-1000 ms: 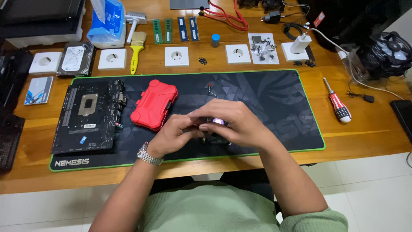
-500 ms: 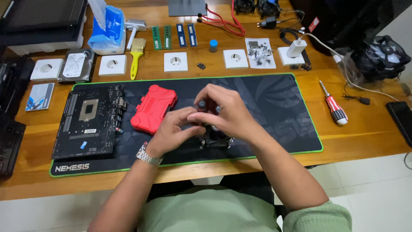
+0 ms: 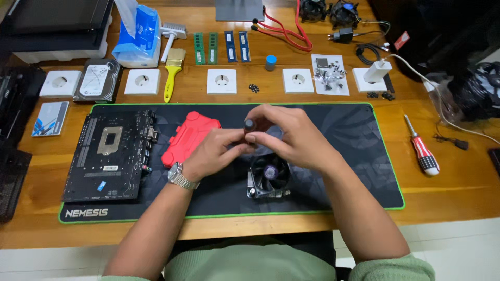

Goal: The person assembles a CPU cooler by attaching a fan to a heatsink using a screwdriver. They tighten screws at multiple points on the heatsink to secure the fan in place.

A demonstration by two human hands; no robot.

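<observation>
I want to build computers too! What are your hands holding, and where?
Both hands pinch a small dark part at its sides between the fingers, above the cooler fan.

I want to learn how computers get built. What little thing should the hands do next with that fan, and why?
Probably turn or press the small dark corner pin a bit further. Both the left hand and right hand pinch it at the top of the cooler fan, which sits on the black mat, apart from the motherboard. The fan's other corners are hidden, so this is a guess.

left hand [image 3: 216, 153] and right hand [image 3: 289, 135] raised, fingertips meeting, grip seemingly pinched
</observation>
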